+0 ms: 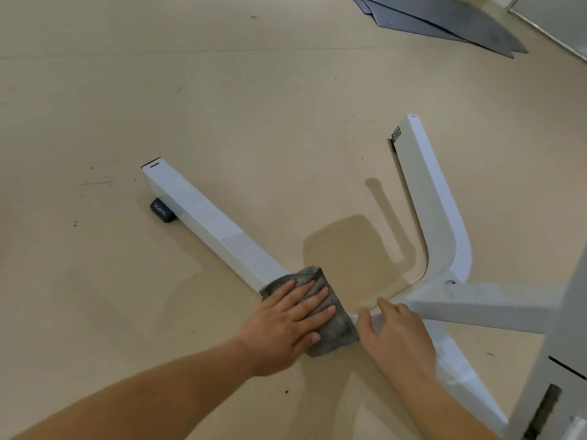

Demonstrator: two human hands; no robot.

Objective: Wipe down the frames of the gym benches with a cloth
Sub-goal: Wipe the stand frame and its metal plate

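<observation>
Left hand (286,325), fingers flat, is pressing grey woven cloth (340,331) on white metal bench leg (203,217) pointing 10 o'clock, right hand (397,338) resting loose-fingered at its 3 o'clock; unpinched cloth could be sliding off sideways.

**White frame, grey cloth, beige all round**

And here's the white painted metal bench frame (203,217), clean bright white along both splayed legs, each tip marked with a thin dark dash. Under the left leg's end sits a small black rubber foot (163,211) with faint pale lettering. On the far leg's tip there's a black-and-white square code sticker (396,134). Across the near leg lies the grey woven cloth (341,332), mottled, darker at its folds. The smooth floor (254,90) is plain beige, peppered with dark specks and a few scuff lines. Top right is a stack of dark grey flat mats (444,23). At the right edge stands a pale grey upright post (565,338), crossed by a black slot.
</observation>
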